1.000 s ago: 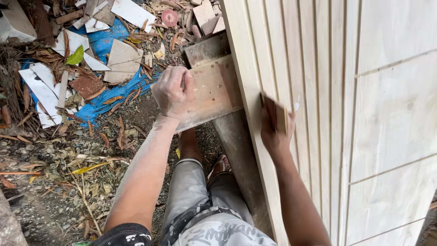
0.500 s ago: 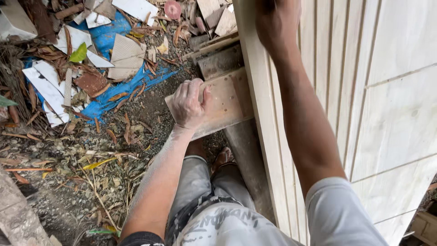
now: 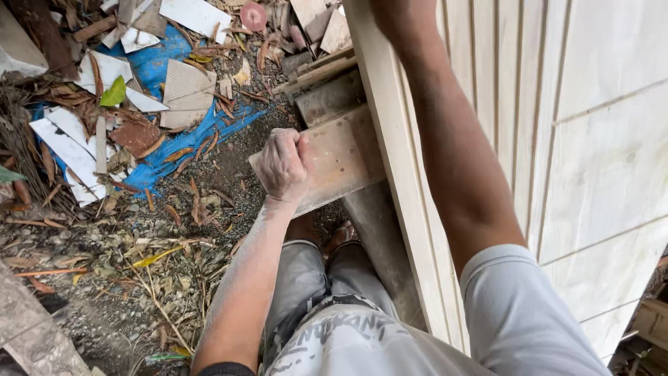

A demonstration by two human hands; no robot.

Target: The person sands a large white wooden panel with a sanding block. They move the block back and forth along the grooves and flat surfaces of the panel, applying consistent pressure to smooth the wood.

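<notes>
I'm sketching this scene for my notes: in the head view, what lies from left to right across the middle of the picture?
Broken white tile pieces → blue tarp → left hand → wooden board it grips → right forearm → pale grooved wall panel.

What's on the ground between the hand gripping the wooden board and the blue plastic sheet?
In the head view, between the left hand on the flat wooden board and the blue plastic sheet lies only dark gravel scattered with dry leaves.
</notes>
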